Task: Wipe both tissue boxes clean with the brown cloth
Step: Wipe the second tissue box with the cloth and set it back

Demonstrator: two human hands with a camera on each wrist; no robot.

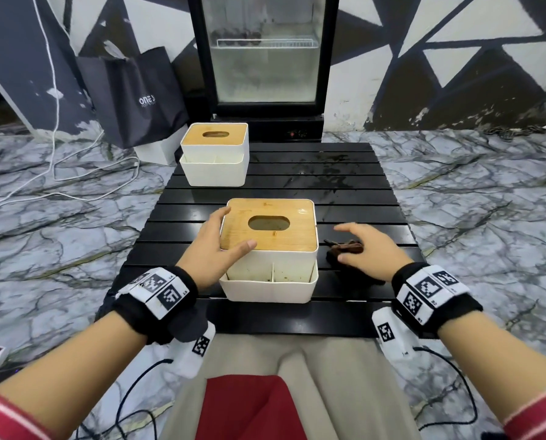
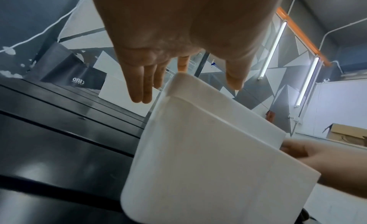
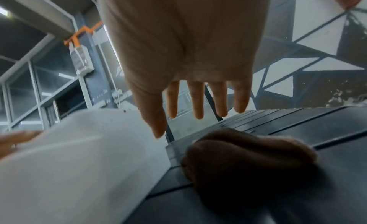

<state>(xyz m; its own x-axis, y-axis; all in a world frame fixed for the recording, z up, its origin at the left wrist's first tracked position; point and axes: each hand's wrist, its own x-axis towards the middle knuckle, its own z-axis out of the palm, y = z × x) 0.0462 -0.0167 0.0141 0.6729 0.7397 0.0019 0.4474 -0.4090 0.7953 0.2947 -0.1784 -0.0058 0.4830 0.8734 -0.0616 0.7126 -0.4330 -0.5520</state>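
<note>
Cloth (image 1: 344,249) is sitting right under the open right hand (image 1: 371,249), ungripped; left hand (image 1: 216,249), fingers spread, is steadying the near box (image 1: 270,249)

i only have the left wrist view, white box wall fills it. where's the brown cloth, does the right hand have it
Observer: No. The brown cloth lies bunched on the black slatted table, just right of the near tissue box. The right hand hovers over it, fingers spread, not gripping.
Operator: what's my left hand actually on
Observer: The left hand spans the box's left side, thumb on the near edge of the wooden lid.
Operator: is that box dirty
Observer: Brown specks show in its front compartments.
Operator: second box?
Observer: The far tissue box stands at the table's far left corner, untouched.
</note>
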